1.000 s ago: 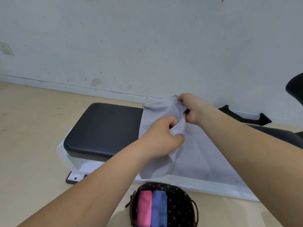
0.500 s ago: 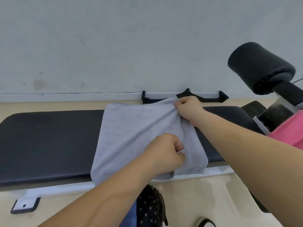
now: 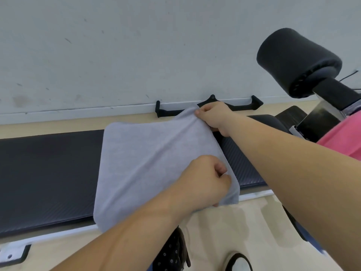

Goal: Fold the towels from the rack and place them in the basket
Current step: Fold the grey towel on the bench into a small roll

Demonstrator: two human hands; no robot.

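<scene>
Dotted dark fabric marks the basket (image 3: 172, 251), on the floor just off the near edge of the black padded surface (image 3: 48, 173). Next out, the left hand (image 3: 203, 184) has its fingers curled, pinching the grey towel (image 3: 148, 163) by its right edge where that edge hangs over the surface's near side. The towel lies spread across the surface. It looks thin, soft and light, likely to sag wherever nothing holds it. At the surface's far edge the right hand (image 3: 213, 116) pinches the towel's far right corner, raised a little. Corners and edges look the best holds — a grab mid-cloth would probably bunch it.
</scene>
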